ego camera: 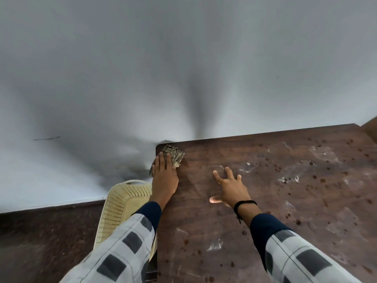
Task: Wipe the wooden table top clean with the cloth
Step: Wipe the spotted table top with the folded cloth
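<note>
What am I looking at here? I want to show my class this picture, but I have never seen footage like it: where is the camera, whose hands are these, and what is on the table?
There is no machine here. A person wears one wide-angle camera on the head, looking forward and down, so the arms reach in from the bottom edge. The left hand presses a folded, striped cloth flat at the far left corner of the wooden table top. The right hand rests open on the wood, fingers spread, holding nothing. The table shows dark spots and pale smears, mostly to the right. A cream perforated plastic chair stands beside the table's left edge, against a white wall.
</note>
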